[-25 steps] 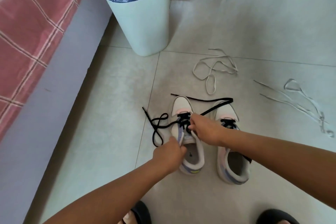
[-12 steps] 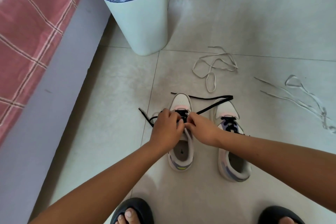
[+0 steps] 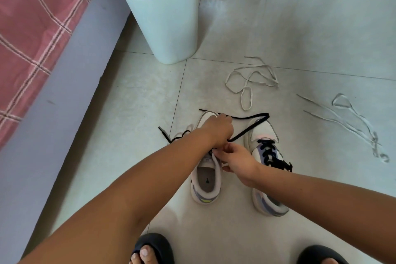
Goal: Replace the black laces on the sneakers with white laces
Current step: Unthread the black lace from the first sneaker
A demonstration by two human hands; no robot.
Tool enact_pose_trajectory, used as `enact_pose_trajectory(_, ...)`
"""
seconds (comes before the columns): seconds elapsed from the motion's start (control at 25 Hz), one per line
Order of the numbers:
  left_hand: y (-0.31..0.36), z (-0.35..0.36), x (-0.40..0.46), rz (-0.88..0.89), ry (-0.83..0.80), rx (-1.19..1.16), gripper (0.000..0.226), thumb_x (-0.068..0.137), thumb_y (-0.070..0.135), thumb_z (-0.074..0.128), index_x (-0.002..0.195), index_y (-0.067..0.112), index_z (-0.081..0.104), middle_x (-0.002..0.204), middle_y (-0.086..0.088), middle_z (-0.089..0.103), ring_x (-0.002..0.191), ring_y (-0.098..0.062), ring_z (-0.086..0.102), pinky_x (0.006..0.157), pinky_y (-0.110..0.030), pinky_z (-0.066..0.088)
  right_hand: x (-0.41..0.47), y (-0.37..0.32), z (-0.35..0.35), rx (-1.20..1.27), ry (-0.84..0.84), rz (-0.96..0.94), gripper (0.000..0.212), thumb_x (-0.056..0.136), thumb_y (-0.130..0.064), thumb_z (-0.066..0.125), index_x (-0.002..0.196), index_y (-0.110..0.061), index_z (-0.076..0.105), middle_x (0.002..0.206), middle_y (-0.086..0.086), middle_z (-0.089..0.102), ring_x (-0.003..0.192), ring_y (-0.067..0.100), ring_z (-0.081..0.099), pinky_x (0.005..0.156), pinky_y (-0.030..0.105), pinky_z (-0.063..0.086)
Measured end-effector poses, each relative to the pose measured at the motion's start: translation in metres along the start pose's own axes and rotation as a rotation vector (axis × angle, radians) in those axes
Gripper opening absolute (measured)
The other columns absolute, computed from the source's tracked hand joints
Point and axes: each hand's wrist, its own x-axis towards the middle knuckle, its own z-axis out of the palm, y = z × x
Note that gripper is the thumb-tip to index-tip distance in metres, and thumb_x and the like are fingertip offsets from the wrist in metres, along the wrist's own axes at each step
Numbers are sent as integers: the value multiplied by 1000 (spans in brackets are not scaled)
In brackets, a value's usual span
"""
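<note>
Black lace (image 3: 246,128) is half out of the left sneaker (image 3: 206,180) w/ its loose tail running up and right across the toe of the right sneaker (image 3: 267,169), which is fully laced. Our left hand (image 3: 216,129) lies knuckles-up over the eyelets, grip hidden so we can't tell, while our right hand (image 3: 235,159) pinches at the tongue, nearer the lace. Next pull prob. goes along that up-right line; white laces (image 3: 249,80) wait on the floor beyond the toes.

No text, brand or number could be read anywhere. The left sneaker (image 3: 206,180) carried a small white tag on its tongue with dark marks too blurred to make out, and a small dark mark on its insole was equally unreadable.
</note>
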Motion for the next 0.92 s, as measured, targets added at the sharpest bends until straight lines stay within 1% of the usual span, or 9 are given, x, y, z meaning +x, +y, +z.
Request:
enact_pose_trajectory(0.16, -11, -9, -39, -197, 243, -1240, 20, 92, 22, 54, 76, 10, 58, 69, -1, 60, 71, -17, 59, 72, -32, 48, 5, 2, 1, -131, 20, 4, 10, 97, -18, 51, 88, -13, 51, 72, -2, 49, 62, 9, 45, 56, 17, 42)
enact_pose_trajectory(0.24, -39, -5, -72, -247, 340, -1535, 30, 92, 26, 56, 62, 18, 56, 53, 3, 54, 58, -18, 60, 67, -31, 54, 8, 3, 0, -234, 29, -31, 17, 98, -20, 48, 81, -16, 48, 71, -1, 48, 63, 11, 43, 63, 23, 42)
enact_pose_trajectory(0.4, -101, 31, -136, -608, 399, -1192, 31, 85, 30, 67, 62, 15, 51, 48, 1, 50, 43, -18, 55, 59, -30, 47, 11, 3, -3, -495, 15, -150, 25, 100, -20, 43, 75, -19, 41, 68, -2, 46, 58, 8, 39, 49, 10, 35)
enact_pose_trajectory(0.48, -121, 54, -155, -806, 132, -865, 24, 87, 28, 65, 76, 10, 54, 61, -6, 59, 56, -24, 64, 66, -31, 49, 12, 3, -3, -575, 24, -187, 26, 100, -21, 41, 75, -21, 39, 69, -3, 46, 58, 8, 38, 48, 14, 34)
enact_pose_trajectory(0.56, -122, 70, -163, -838, -241, -473, 23, 90, 31, 58, 100, 11, 56, 92, -9, 65, 88, -26, 67, 79, -32, 50, 12, 3, -3, -661, 22, -221, 25, 101, -23, 39, 75, -22, 37, 69, -3, 45, 58, 8, 38, 51, 20, 31)
enact_pose_trajectory(0.6, -114, 73, -163, -815, -312, -331, 33, 91, 35, 55, 114, 12, 53, 111, -9, 62, 103, -25, 62, 86, -33, 48, 12, 3, -3, -723, 11, -247, 24, 101, -24, 39, 77, -22, 36, 69, -4, 44, 58, 8, 37, 52, 22, 29)
enact_pose_trajectory(0.68, -86, 70, -152, -700, -177, -287, 41, 94, 43, 46, 125, 15, 47, 125, -6, 53, 114, -23, 54, 89, -34, 44, 12, 1, -4, -877, -18, -323, 19, 101, -24, 37, 83, -18, 36, 70, -5, 42, 58, 8, 37, 53, 26, 25)
enact_pose_trajectory(0.8, -28, 61, -129, -459, 66, -306, 33, 97, 44, 34, 113, 18, 48, 102, 0, 60, 95, -23, 59, 71, -31, 41, 13, -2, -4, -1060, -62, -408, 13, 101, -22, 35, 92, -13, 33, 65, -4, 40, 56, 16, 40, 53, 30, 23)
enact_pose_trajectory(0.92, 2, 56, -116, -408, 89, -152, 26, 99, 27, 30, 110, 10, 46, 80, 0, 53, 83, -29, 62, 62, -29, 36, 16, -9, -6, -1226, -95, -441, 14, 101, -21, 33, 101, -8, 38, 71, 5, 51, 62, 25, 43, 56, 32, 26)
